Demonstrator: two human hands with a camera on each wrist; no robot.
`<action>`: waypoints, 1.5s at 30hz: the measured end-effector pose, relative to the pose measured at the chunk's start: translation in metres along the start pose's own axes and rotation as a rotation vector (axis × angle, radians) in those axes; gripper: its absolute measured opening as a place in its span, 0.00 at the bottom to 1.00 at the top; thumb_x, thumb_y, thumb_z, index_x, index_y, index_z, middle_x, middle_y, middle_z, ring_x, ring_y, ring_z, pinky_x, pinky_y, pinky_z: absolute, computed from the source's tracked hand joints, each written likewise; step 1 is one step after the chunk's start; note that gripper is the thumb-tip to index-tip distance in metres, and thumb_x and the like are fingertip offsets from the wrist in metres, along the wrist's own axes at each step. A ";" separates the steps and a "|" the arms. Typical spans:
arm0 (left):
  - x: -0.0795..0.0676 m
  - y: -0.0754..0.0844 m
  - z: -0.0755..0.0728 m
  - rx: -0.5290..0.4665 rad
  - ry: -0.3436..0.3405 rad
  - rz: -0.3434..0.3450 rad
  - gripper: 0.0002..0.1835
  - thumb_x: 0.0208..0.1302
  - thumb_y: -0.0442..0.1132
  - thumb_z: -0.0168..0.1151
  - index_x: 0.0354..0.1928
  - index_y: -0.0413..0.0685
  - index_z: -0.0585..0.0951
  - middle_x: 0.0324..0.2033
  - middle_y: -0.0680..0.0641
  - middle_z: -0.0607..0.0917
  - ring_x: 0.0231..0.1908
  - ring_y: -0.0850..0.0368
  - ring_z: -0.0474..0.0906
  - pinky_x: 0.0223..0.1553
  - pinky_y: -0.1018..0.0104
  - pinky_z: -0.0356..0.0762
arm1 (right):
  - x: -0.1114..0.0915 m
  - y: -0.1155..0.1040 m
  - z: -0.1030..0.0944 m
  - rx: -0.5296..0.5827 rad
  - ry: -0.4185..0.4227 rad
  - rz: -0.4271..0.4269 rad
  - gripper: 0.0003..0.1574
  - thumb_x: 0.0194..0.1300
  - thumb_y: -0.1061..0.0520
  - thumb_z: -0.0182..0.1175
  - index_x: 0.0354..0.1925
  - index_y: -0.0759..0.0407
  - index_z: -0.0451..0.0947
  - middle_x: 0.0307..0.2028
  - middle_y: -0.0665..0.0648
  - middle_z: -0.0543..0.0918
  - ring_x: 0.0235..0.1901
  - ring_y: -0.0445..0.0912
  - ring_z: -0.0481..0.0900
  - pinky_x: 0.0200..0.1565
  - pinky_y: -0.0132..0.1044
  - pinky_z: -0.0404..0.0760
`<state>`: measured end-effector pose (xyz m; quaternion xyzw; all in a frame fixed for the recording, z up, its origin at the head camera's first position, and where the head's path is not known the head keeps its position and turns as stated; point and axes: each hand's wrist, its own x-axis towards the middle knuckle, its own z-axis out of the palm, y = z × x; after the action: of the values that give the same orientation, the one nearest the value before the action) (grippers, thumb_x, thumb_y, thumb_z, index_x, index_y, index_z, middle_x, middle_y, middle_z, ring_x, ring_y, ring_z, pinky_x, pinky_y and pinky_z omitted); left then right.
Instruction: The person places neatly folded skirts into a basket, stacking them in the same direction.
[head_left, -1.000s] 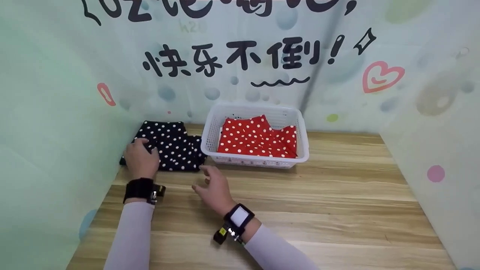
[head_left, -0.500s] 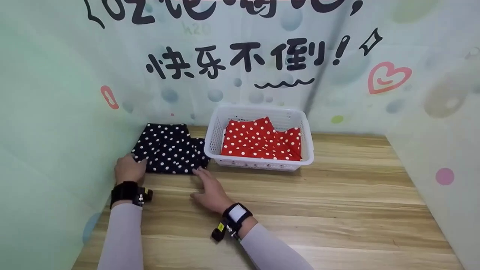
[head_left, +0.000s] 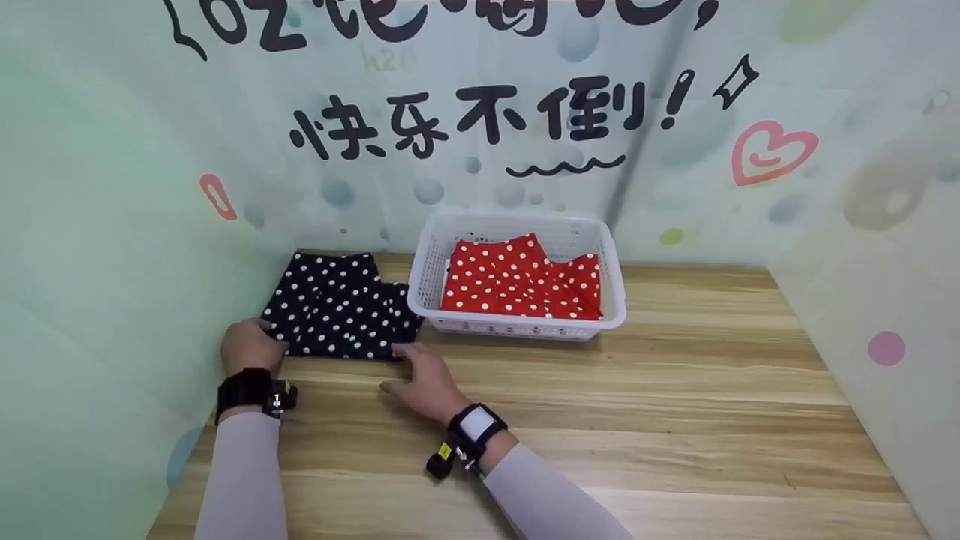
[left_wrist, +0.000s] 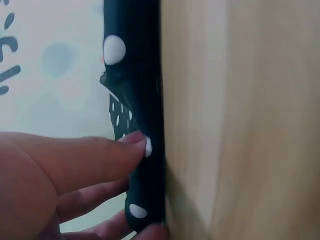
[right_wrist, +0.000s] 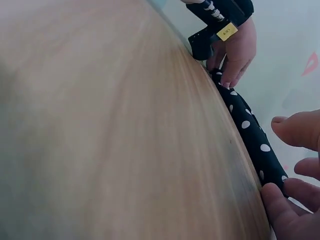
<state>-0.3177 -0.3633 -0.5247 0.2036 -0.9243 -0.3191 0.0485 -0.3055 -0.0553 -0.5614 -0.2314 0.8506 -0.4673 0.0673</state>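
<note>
A folded black cloth with white polka dots [head_left: 337, 304] lies flat on the wooden table, left of the white basket. At its near left corner my left hand [head_left: 251, 347] pinches the edge. In the left wrist view the thumb [left_wrist: 107, 157] presses on the cloth's dotted side, with the other fingers partly hidden behind it. My right hand [head_left: 429, 384] is at the near right corner, its fingertips touching the front edge. The right wrist view has the right thumb [right_wrist: 297, 131] held apart from the cloth, fingers loosely bent at the corner.
The white perforated basket [head_left: 517, 325] stands against the back wall, just right of the black cloth, and holds a folded red polka-dot cloth [head_left: 510, 281]. Printed fabric walls [head_left: 112, 300] enclose the wooden table [head_left: 675, 420] on the left, back and right.
My left hand has gone from lying over the black cloth to pinching its near left corner. The right fingertips have come onto the near right corner. The cloth has slid slightly toward me.
</note>
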 end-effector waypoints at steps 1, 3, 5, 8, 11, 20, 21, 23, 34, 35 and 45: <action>-0.001 0.000 0.000 -0.001 -0.002 0.007 0.33 0.65 0.34 0.69 0.69 0.24 0.73 0.66 0.22 0.76 0.66 0.25 0.72 0.70 0.35 0.71 | 0.000 0.001 -0.002 0.018 0.008 0.010 0.46 0.65 0.50 0.75 0.76 0.58 0.69 0.64 0.59 0.82 0.64 0.51 0.80 0.69 0.44 0.79; -0.005 0.000 0.001 -0.012 -0.008 0.012 0.34 0.64 0.34 0.70 0.68 0.23 0.72 0.64 0.21 0.77 0.65 0.25 0.73 0.68 0.35 0.73 | 0.000 0.002 -0.006 0.060 0.029 0.031 0.47 0.65 0.51 0.75 0.76 0.58 0.69 0.55 0.56 0.85 0.55 0.47 0.82 0.62 0.39 0.83; -0.010 -0.001 0.002 -0.019 -0.014 0.013 0.34 0.62 0.34 0.71 0.65 0.21 0.72 0.60 0.21 0.79 0.60 0.26 0.75 0.61 0.38 0.77 | 0.000 0.004 -0.010 0.093 0.060 0.051 0.44 0.66 0.52 0.75 0.75 0.60 0.71 0.48 0.54 0.86 0.47 0.43 0.82 0.55 0.36 0.84; -0.019 -0.002 0.004 -0.013 -0.026 0.025 0.27 0.59 0.35 0.71 0.56 0.22 0.77 0.49 0.24 0.84 0.48 0.32 0.81 0.43 0.49 0.81 | -0.001 0.007 -0.013 0.076 0.124 0.065 0.36 0.66 0.53 0.75 0.67 0.63 0.79 0.42 0.53 0.86 0.41 0.39 0.80 0.49 0.33 0.83; -0.031 -0.003 0.004 -0.006 -0.046 0.039 0.22 0.58 0.35 0.72 0.49 0.24 0.80 0.40 0.29 0.86 0.40 0.38 0.81 0.33 0.58 0.75 | -0.005 0.009 -0.013 0.041 0.186 0.076 0.27 0.64 0.52 0.76 0.56 0.63 0.85 0.40 0.53 0.85 0.39 0.39 0.79 0.45 0.32 0.83; -0.081 -0.009 -0.004 0.011 -0.073 0.073 0.17 0.57 0.34 0.73 0.41 0.25 0.80 0.33 0.33 0.85 0.33 0.43 0.80 0.26 0.61 0.72 | -0.014 0.008 -0.013 -0.100 0.184 0.062 0.16 0.55 0.51 0.83 0.34 0.56 0.86 0.30 0.49 0.85 0.30 0.36 0.75 0.37 0.29 0.78; -0.087 -0.009 -0.005 0.014 -0.068 0.069 0.15 0.57 0.34 0.73 0.38 0.27 0.81 0.31 0.35 0.84 0.31 0.44 0.79 0.26 0.61 0.72 | -0.016 0.008 -0.013 -0.122 0.162 0.050 0.15 0.54 0.52 0.83 0.32 0.56 0.86 0.28 0.48 0.85 0.30 0.35 0.74 0.36 0.28 0.78; -0.100 -0.009 -0.005 0.035 -0.064 0.066 0.12 0.58 0.36 0.73 0.32 0.32 0.82 0.28 0.38 0.84 0.29 0.46 0.78 0.26 0.61 0.70 | -0.021 0.007 -0.017 -0.149 0.111 0.030 0.15 0.54 0.53 0.83 0.29 0.55 0.84 0.27 0.46 0.84 0.29 0.34 0.74 0.36 0.27 0.77; -0.163 0.029 0.024 0.147 -0.141 0.151 0.14 0.60 0.44 0.74 0.37 0.38 0.88 0.32 0.39 0.87 0.35 0.44 0.78 0.32 0.57 0.69 | -0.087 0.027 -0.074 -0.227 -0.075 -0.020 0.17 0.54 0.53 0.83 0.26 0.52 0.82 0.23 0.42 0.80 0.26 0.34 0.74 0.32 0.27 0.77; -0.167 0.034 0.027 0.156 -0.158 0.161 0.15 0.59 0.45 0.75 0.37 0.39 0.88 0.32 0.41 0.87 0.34 0.45 0.78 0.32 0.58 0.69 | -0.095 0.030 -0.079 -0.232 -0.081 -0.023 0.17 0.54 0.53 0.83 0.26 0.52 0.82 0.23 0.42 0.79 0.25 0.34 0.74 0.32 0.27 0.77; -0.206 0.081 0.065 0.232 -0.258 0.386 0.13 0.46 0.44 0.80 0.27 0.47 0.85 0.24 0.49 0.85 0.26 0.53 0.76 0.31 0.55 0.75 | -0.168 0.064 -0.138 -0.267 -0.078 -0.029 0.18 0.51 0.57 0.83 0.25 0.54 0.80 0.23 0.44 0.81 0.26 0.32 0.73 0.33 0.27 0.78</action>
<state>-0.1716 -0.1843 -0.5186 -0.0147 -0.9750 -0.2192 -0.0335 -0.2236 0.1562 -0.5548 -0.2688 0.8985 -0.3414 0.0622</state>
